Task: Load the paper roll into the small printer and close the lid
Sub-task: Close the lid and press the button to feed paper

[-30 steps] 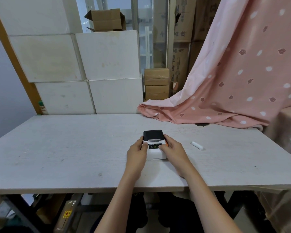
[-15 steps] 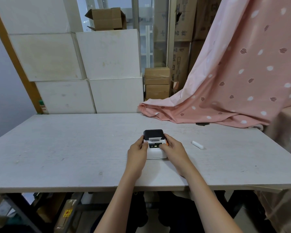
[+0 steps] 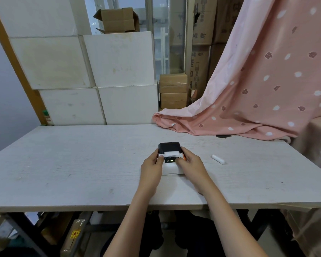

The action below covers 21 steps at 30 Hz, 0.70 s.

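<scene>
Pale wood-grain desk (image 3: 63, 164) across the whole width, scuffed and mostly bare. Behind it, stacked white blocks (image 3: 93, 75), cardboard boxes (image 3: 173, 93) and window glass; at right, pink patterned cloth (image 3: 258, 86) draped onto the far desk edge. Near the middle of the desk, small white printer (image 3: 171, 164), black lid (image 3: 169, 147) raised, white paper showing beneath, green light lit. Left hand (image 3: 152, 167) and right hand (image 3: 192, 165) clasping its sides, fingers curled against the casing. Just right, lying apart, small white cylinder (image 3: 218, 159).
</scene>
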Motion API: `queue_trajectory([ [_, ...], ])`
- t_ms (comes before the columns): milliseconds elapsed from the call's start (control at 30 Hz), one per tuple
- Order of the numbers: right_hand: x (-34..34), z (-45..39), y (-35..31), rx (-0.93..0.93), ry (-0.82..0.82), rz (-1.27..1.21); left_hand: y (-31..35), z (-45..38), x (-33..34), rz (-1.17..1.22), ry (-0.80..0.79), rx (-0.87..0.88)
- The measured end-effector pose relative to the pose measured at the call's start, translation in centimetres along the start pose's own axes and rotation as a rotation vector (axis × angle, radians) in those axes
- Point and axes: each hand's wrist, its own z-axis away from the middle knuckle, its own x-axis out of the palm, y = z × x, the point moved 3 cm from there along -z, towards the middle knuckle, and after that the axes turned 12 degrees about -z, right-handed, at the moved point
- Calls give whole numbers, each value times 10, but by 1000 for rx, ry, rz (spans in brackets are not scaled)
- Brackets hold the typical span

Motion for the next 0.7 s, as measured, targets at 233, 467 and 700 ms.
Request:
queue_trajectory([
  [233,1,1,-2,4,17,15,0,1,0,7,0,6],
  [467,2,-1,1,-8,7,9,-4,-1,1,2,-6,-3],
  [700,1,-1,2,-11,5,-20,-5,-2,0,-6,-2,-7],
])
